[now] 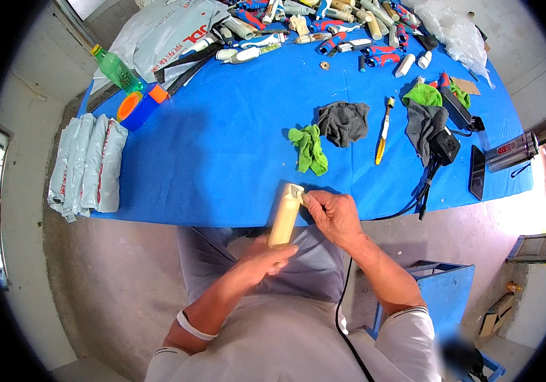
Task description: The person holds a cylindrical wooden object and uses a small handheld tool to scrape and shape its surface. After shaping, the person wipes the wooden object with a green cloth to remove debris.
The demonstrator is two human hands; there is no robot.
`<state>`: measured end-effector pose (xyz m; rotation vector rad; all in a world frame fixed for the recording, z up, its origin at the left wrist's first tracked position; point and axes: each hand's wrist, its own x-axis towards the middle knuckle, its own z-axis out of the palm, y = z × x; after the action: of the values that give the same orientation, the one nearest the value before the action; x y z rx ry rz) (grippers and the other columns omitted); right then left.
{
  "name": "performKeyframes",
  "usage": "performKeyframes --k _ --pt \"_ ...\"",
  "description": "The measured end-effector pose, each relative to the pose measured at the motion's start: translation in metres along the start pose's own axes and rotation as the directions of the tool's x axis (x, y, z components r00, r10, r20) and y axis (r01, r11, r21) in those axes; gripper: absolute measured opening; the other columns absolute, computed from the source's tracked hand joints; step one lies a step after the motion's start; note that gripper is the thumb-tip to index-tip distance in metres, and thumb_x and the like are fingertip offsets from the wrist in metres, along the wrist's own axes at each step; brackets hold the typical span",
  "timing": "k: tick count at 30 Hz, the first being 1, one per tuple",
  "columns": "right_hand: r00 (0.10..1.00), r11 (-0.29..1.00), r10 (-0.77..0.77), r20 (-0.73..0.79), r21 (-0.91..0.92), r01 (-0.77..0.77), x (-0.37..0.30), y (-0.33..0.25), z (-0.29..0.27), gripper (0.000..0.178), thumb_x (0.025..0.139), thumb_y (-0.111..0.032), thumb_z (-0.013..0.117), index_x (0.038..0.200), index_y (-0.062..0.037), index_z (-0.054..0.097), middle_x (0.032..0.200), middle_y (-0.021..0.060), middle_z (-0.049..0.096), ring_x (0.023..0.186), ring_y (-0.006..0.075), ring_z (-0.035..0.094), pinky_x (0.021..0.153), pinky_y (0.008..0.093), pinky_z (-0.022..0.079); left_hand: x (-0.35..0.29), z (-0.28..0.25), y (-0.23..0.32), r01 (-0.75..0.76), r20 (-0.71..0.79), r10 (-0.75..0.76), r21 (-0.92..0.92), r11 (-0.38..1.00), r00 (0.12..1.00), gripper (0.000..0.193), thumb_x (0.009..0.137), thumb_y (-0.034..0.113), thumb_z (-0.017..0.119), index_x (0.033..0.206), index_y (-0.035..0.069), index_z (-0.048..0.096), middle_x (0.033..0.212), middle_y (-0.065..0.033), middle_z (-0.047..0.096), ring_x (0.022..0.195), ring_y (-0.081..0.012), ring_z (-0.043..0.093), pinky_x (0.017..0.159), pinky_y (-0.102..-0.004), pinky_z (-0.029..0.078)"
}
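Four or so white pouches [88, 167] lie well apart from the fingers, far to their left, with a blue-and-orange tape dispenser [138, 114] beyond and to the left of them. Next comes the left hand [261, 260], its fingers closed around the lower end of a cream-coloured casing [284, 219]. The casing rises from these fingers, its long axis pointing away from the person and leaning slightly right, so its notched upper end lies nearest the opposite fingertips. A green cloth [311, 149] lies just beyond that upper end. Right of the casing, the right hand [336, 219] comes in from the side, thumb and forefinger drawn narrow and touching the upper right edge; whether they pinch the rim or a small piece there cannot be told. That contact, across the axis while the left fingers steady the base, seems the relation that matters most. Beyond the right fingers lies a dark grey cloth [344, 124]; farther right of them, a yellow-and-white brush [384, 130] points roughly away from the person.
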<state>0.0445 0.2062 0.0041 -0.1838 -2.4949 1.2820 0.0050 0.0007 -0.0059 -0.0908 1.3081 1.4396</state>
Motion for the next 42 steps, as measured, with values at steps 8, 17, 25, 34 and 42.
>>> performKeyframes --k 8,17,25,34,42 --pt "0.956 0.966 0.243 -0.162 0.133 -0.223 0.002 0.001 0.005 0.021 0.095 -0.019 0.066 0.091 0.0005 0.071 0.071 0.0204 0.062 0.056 0.0323 0.061 0.053 0.036 0.046 0.013 0.007 0.015 -0.02 -0.102 0.025 0.049 0.999 0.994 0.024 0.089 0.021 0.072 0.083 0.01 0.051 0.065 0.0029 0.047 0.05 -0.0034 0.037 0.042 -0.0222 0.027" --pt "0.975 0.988 0.151 -0.16 0.012 -0.151 0.014 0.004 0.011 0.018 0.093 -0.019 0.067 0.088 -0.0022 0.072 0.073 0.0199 0.065 0.063 0.0358 0.065 0.054 0.0398 0.048 0.016 0.0 0.011 -0.002 -0.081 0.009 0.098 0.995 0.997 0.023 0.089 0.021 0.072 0.083 0.007 0.054 0.064 0.0024 0.048 0.05 -0.0042 0.039 0.042 -0.0226 0.028" --pt "0.985 0.994 0.113 -0.128 0.016 -0.112 0.01 0.004 0.009 0.021 0.095 -0.02 0.068 0.094 0.0008 0.071 0.067 0.01 0.06 0.062 0.0172 0.05 0.052 0.0318 0.043 0.016 -0.005 0.007 0.011 -0.053 -0.006 0.092 0.996 0.999 0.024 0.088 0.021 0.073 0.084 0.006 0.054 0.065 0.0018 0.05 0.05 -0.0045 0.041 0.042 -0.0221 0.03" --pt "0.951 0.934 0.257 -0.173 0.296 -0.199 0.012 -0.002 0.02 0.03 0.082 -0.025 0.082 0.098 -0.002 0.072 0.084 0.0078 0.074 0.068 0.0097 0.067 0.058 0.0298 0.052 0.016 0.004 0.016 0.02 -0.123 0.002 0.179 0.984 0.992 0.024 0.088 0.02 0.072 0.082 0.008 0.052 0.062 0.0027 0.049 0.049 -0.004 0.04 0.042 -0.0226 0.029" --pt "0.985 0.998 0.028 -0.173 -0.052 -0.037 0.027 -0.007 0.029 0.025 0.081 -0.021 0.078 0.098 -0.0039 0.071 0.072 0.0122 0.068 0.058 0.0228 0.067 0.054 0.0352 0.051 0.011 0.008 0.019 -0.002 -0.156 0.033 0.195 0.981 0.987 0.026 0.086 0.022 0.073 0.081 0.008 0.052 0.061 0.0029 0.048 0.047 -0.0042 0.04 0.041 -0.0234 0.028"
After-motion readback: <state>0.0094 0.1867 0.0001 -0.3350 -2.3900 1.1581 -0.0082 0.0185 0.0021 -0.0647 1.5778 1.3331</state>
